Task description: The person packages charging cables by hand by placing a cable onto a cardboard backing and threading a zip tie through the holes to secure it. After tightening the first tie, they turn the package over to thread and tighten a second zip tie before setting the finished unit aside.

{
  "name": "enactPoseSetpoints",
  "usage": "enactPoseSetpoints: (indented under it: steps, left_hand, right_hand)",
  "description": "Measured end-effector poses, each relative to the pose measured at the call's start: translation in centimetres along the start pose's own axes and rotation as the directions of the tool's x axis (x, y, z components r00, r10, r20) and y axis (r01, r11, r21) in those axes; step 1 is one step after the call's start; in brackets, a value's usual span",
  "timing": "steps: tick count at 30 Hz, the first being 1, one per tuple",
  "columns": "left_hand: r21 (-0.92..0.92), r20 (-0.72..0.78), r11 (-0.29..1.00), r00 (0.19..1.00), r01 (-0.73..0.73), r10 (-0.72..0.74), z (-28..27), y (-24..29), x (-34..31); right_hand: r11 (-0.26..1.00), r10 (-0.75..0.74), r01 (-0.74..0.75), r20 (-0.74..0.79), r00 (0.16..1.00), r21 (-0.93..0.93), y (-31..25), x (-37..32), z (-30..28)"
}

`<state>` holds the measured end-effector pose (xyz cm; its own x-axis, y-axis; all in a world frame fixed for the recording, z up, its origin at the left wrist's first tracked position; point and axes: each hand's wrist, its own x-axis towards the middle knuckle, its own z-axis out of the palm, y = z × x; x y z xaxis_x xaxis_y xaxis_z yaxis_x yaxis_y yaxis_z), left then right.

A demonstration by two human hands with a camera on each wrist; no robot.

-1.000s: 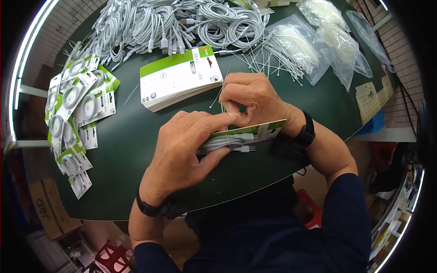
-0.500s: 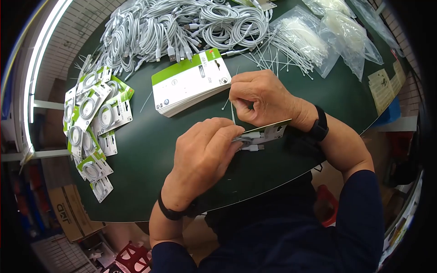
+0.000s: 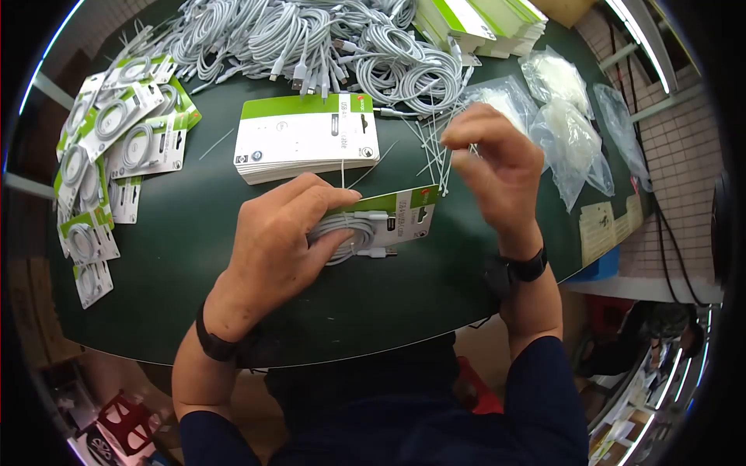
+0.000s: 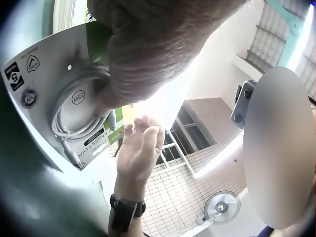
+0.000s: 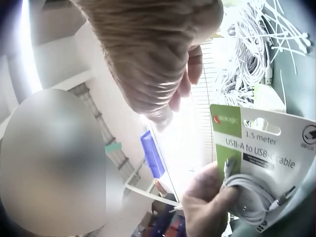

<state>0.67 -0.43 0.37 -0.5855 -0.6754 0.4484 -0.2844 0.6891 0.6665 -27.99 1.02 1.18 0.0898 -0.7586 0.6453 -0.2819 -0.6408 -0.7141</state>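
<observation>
My left hand grips a green-and-white USB cable card by its left part, thumb in front and fingers behind. A coiled grey-white cable lies against the card's printed face, under the thumb. Its two plugs point toward the card's hole end. From the card's top edge a thin white cable tie sticks up beside my fingers. Raised off to the right of the card is my right hand, thumb and fingers apart, with nothing visible between them.
Behind the card stands a stack of blank cards. Loose cable ties and bagged ties lie at right. A heap of coiled cables fills the back. Finished-looking carded cables pile at left; more card stacks sit back right.
My right hand has come away from the card, up and to the right, its fingers uncurling. The card in my left hand now faces the head view more fully. The head view has shifted.
</observation>
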Motion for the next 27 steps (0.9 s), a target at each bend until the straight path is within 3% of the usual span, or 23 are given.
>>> enactPoseSetpoints:
  steps: [1,4,9,13,20,21,24,27]
  left_hand:
    - [-0.010,-0.014,1.000,1.000,0.011,-0.011,-0.1,-0.1,0.0]
    - [-0.009,-0.022,0.999,0.998,0.050,-0.051,-0.4,0.1,0.0]
    - [0.031,-0.019,0.999,0.999,0.036,-0.036,-0.5,0.1,-0.1]
    - [0.022,-0.017,1.000,1.000,-0.012,0.013,-0.5,-0.2,-0.2]
    - [0.030,-0.036,0.999,0.999,-0.013,0.014,0.0,-0.9,-0.2]
    - [0.018,-0.055,1.000,0.998,-0.001,0.002,0.2,-1.2,-0.1]
    - [0.069,-0.062,0.998,0.998,-0.013,0.018,0.7,-1.7,0.0]
    - [0.123,-0.052,0.992,0.998,-0.024,0.030,1.1,-1.6,-0.1]
  right_hand:
    - [1.000,-0.006,0.006,0.034,0.999,-0.003,-0.5,0.3,0.3]
    - [0.888,-0.228,0.345,0.361,0.904,-0.304,-2.1,0.8,2.5]
    - [0.897,-0.191,0.335,0.429,0.883,-0.290,-0.2,-0.6,3.2]
    - [0.946,-0.135,0.232,0.377,0.916,-0.225,-0.1,-1.2,3.2]
    - [0.993,0.091,-0.067,0.259,0.961,-0.099,-0.1,-1.9,3.7]
    - [0.993,0.090,-0.070,0.236,0.968,-0.094,-0.3,-1.7,3.8]
    - [0.903,-0.029,0.163,0.323,0.946,-0.397,-1.2,-0.9,3.9]
    - [0.862,-0.063,0.232,0.358,0.932,-0.451,-2.9,-0.7,4.1]
